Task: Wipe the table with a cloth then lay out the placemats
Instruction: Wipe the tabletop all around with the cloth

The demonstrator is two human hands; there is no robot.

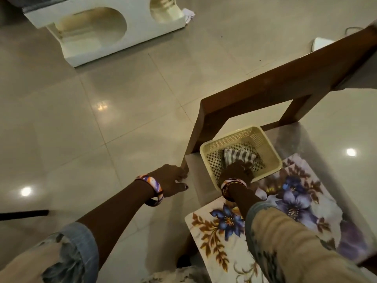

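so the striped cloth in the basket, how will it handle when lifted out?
Probably floppy: the striped cloth lies crumpled in folds on the floor of the cream basket, so it should drape from the right hand touching it. Likely light, perhaps too light to drag the basket along. Its weave might snag on the perforated mesh, though that looks minor.

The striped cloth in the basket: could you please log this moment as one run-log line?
phase: fetching cloth | right hand: in basket, on striped cloth | left hand: at glass table corner | placemats: stacked on table
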